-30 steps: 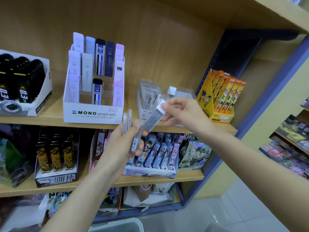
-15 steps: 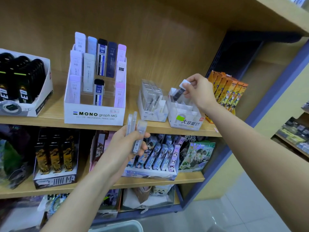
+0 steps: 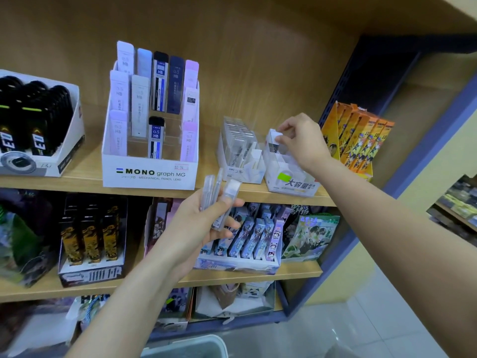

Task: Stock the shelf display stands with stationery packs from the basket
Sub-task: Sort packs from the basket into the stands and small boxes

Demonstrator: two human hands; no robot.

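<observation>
Near the shelf's [image 3: 85,180] right end, the right hand [image 3: 303,142] pinches a lead case [image 3: 275,143] in a white display stand [image 3: 291,180]. The left hand [image 3: 198,223] grips several clear cases [image 3: 223,202].

Basket [image 3: 185,348]: cut off by lower edge. Pack [image 3: 276,138] at right hand [image 3: 304,143]: largely hidden by fingers [image 3: 285,129]. Far-right shelves [image 3: 459,210]: blurred, goods not identified
</observation>
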